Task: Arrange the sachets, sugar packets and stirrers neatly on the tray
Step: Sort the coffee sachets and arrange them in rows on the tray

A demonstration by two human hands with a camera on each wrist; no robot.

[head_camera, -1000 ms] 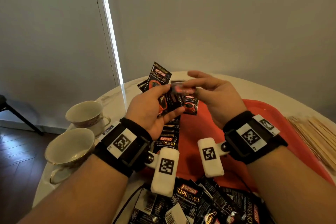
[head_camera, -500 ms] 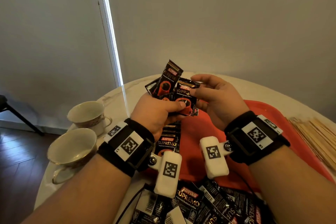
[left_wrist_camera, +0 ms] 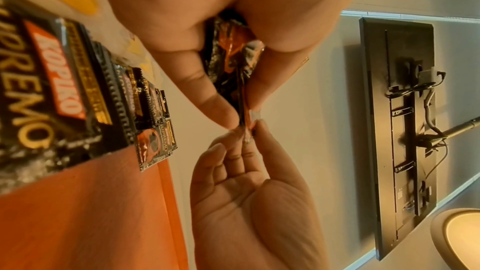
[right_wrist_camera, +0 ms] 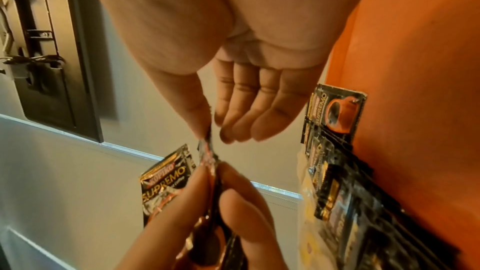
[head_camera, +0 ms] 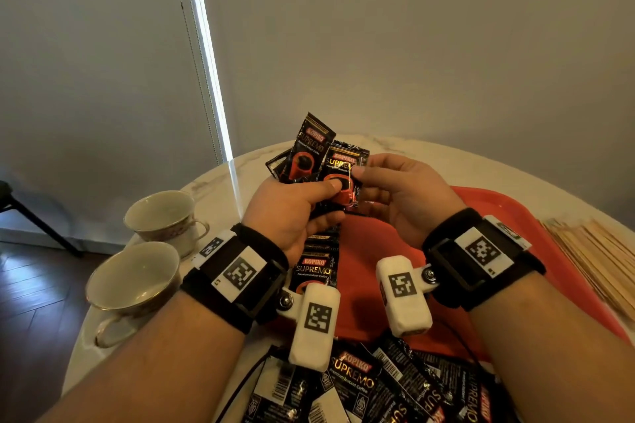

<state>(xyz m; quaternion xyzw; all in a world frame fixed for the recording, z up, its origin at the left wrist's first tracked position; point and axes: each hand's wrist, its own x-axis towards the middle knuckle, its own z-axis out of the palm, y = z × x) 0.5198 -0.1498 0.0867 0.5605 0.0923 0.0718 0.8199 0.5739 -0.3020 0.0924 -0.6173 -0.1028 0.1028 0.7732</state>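
Nearest the camera, a loose heap of coffee sachets (head_camera: pixel 360 385) lies on the tabletop (head_camera: pixel 213 182) at the red tray's (head_camera: pixel 515 213) near edge. Farther along, a row of sachets (head_camera: pixel 314 268) lies on the tray's left side. Above it, the left hand (head_camera: pixel 292 213) grips a fan of sachets (head_camera: pixel 311 154), thumb pressed on the front one. The right hand (head_camera: pixel 402 196) pinches that front sachet's (head_camera: pixel 342 175) edge between thumb and forefinger, other fingers loosely extended. Wooden stirrers (head_camera: pixel 598 257) lie right of the tray; two cups (head_camera: pixel 137 278) stand left.
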